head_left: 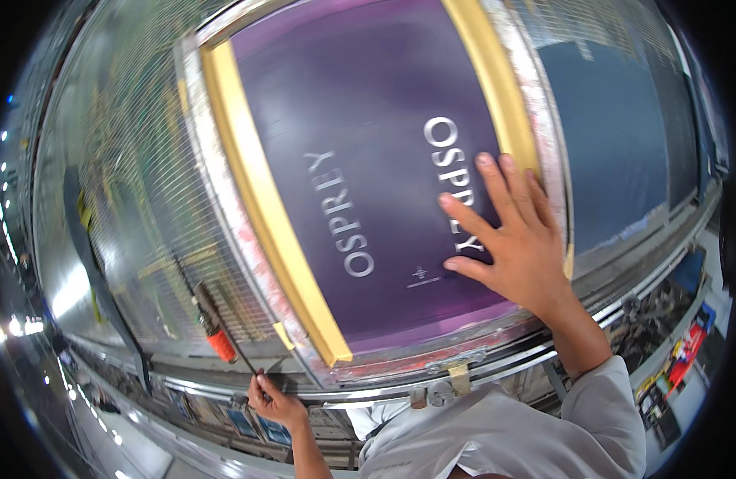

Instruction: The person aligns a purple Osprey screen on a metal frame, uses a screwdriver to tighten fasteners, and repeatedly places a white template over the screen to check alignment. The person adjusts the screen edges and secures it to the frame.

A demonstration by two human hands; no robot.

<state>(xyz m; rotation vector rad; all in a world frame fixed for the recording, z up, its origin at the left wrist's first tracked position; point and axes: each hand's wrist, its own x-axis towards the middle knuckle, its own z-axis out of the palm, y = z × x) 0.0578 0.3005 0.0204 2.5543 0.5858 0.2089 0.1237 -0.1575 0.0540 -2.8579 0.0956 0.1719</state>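
Note:
Before me lies a framed printing screen (304,120) with a dark purple face and pale lettering in two rows. Yellow tape (264,191) lines its inner sides, inside a paint-stained metal frame (248,247). My right hand (519,247) is open, fingers spread over the right row of letters and the tape; it appears to rest on the surface. Below the screen's lower left corner, my left hand (278,405) has its fingers closed on a thin dark rod (251,366). The rod runs up toward an orange piece (221,345), whose kind I cannot make out.
Clear ribbed sheeting (136,199) spreads left of the screen, with a curved dark strip (92,255) on it. A blue-grey panel (607,136) lies to the right. A metal rail (384,393) crosses in front of me; red and yellow items (683,355) sit at lower right.

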